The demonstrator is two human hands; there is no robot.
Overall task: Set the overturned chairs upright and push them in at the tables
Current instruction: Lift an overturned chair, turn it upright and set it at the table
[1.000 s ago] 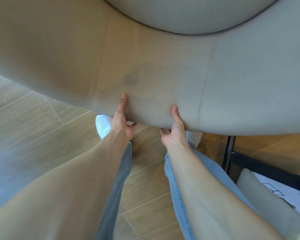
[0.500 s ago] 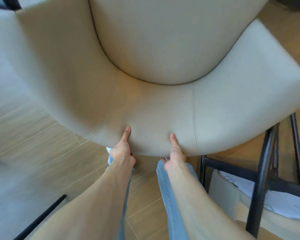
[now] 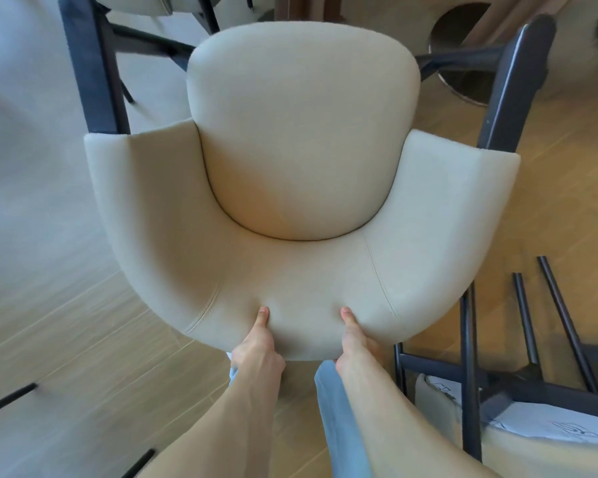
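Observation:
A cream upholstered armchair (image 3: 301,188) with dark legs fills the middle of the view, upright, its seat facing up and its curved backrest nearest me. My left hand (image 3: 256,350) grips the top edge of the backrest, thumb pressed on the inner side. My right hand (image 3: 356,343) grips the same edge a little to the right. Both sets of fingers are hidden behind the backrest. An overturned chair (image 3: 518,408) lies at the lower right, its dark legs pointing up and its pale underside showing.
Another chair's dark frame (image 3: 145,39) stands at the far left. A round metal table base (image 3: 463,53) sits on the floor at the top right. Dark chair legs (image 3: 7,398) poke in at the lower left. Wood-look floor lies all around.
The armchair has swung away from me and come upright, so its whole seat and arms are now in view. Both hands have kept their hold on the backrest.

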